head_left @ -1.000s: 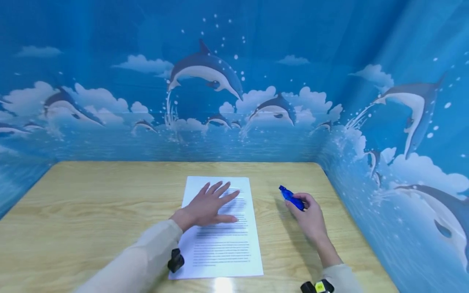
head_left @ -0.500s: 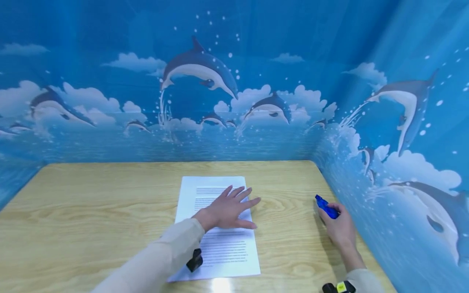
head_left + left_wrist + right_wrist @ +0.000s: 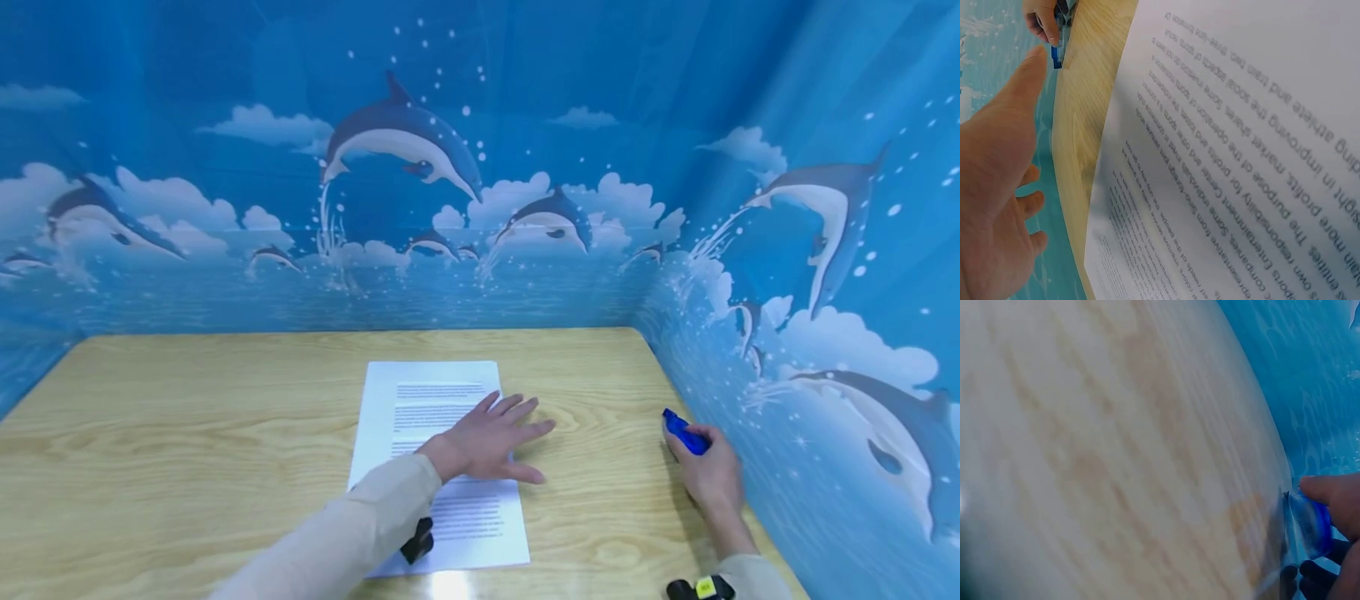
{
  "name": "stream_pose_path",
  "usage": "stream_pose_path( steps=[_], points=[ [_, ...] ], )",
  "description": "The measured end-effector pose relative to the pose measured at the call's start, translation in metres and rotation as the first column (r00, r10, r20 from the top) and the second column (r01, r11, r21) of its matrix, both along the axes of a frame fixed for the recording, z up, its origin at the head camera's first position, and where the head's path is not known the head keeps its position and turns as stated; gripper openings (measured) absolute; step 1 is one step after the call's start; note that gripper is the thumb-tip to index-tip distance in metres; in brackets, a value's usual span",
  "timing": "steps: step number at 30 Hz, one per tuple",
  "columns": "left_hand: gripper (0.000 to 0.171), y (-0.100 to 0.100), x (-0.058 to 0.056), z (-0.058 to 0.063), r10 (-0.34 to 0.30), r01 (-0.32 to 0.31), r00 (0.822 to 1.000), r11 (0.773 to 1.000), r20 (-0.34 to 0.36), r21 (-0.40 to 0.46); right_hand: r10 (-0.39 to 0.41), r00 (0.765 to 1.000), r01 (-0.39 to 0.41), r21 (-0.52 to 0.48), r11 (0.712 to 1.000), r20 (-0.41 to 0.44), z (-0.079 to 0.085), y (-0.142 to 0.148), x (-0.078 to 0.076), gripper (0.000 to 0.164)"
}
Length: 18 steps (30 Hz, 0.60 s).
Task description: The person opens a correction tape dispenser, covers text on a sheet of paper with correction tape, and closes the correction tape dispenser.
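Observation:
A printed sheet of paper [image 3: 480, 542] lies on the wooden table in the head view. Over its right edge my left hand [image 3: 487, 442] reaches across with straight, spread fingers, holding nothing. In the left wrist view, the left hand [image 3: 991, 187] appears beside the lines of text. Near the table's right edge, my right hand [image 3: 712, 475] grips a small blue correction tape [image 3: 686, 433] between thumb and fingers, its narrow tip pointing away from me. The right wrist view shows the blue, partly see-through body of the correction tape [image 3: 1311, 525] close to the tabletop, partly covered by fingers.
The wooden table [image 3: 187, 433] ends at a blue dolphin-print curtain [image 3: 300, 192] along the back and right side. The right hand is close to that side curtain. Black wrist cameras sit at both cuffs.
My right hand has moved right with the correction tape, toward the table's right edge. My left hand has slid right, from the middle of the paper to past its right edge.

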<state>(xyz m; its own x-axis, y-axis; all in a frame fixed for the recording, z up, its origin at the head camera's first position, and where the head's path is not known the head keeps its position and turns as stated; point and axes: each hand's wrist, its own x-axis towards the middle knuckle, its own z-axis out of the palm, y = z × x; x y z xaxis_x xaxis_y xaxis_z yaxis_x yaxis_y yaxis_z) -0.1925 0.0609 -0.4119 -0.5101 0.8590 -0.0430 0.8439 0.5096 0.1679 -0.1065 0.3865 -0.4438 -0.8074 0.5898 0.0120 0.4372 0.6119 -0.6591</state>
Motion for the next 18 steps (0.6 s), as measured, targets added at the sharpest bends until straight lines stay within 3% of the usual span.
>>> stream_pose_path(
  steps=[6, 10, 18],
  points=[
    [0.075, 0.000, 0.001, -0.001, -0.007, 0.006, 1.000, 1.000, -0.017, -0.024, 0.006, 0.999, -0.011, 0.099, 0.995, 0.053, -0.003, 0.001, -0.001, 0.058],
    [0.075, -0.005, 0.000, -0.001, 0.020, -0.019, 1.000, 0.999, 0.005, -0.032, 0.031, 0.997, -0.037, 0.077, 0.996, 0.070, 0.000, -0.001, -0.001, 0.062],
    [0.075, -0.026, -0.008, 0.003, 0.107, -0.107, 0.994, 0.994, 0.027, 0.005, 0.114, 0.993, -0.111, 0.091, 0.990, -0.024, 0.009, -0.007, -0.002, 0.060]
  ],
)
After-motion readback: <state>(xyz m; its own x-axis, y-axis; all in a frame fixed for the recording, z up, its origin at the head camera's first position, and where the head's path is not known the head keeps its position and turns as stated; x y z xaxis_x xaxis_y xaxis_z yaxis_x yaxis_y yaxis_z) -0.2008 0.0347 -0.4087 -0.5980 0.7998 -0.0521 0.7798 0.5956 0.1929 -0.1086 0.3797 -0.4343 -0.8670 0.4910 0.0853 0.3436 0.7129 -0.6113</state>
